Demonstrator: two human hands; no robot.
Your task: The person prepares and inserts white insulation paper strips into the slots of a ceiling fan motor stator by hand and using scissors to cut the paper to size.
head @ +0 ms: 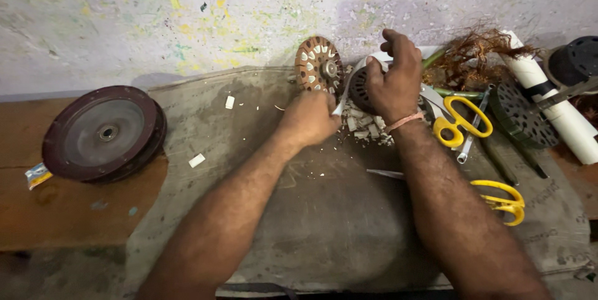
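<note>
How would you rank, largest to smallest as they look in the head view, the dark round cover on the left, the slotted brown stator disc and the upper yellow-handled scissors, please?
1. Dark round cover
2. Upper yellow-handled scissors and slotted brown stator disc: too alike to rank, the scissors longer but thinner.

I see yellow-handled scissors [462,123], a dark maroon disc [103,132] with a grey centre, and a brown stator [318,65] ringed with white slots. The wall [187,20] is pale, flecked yellow and green.
</note>
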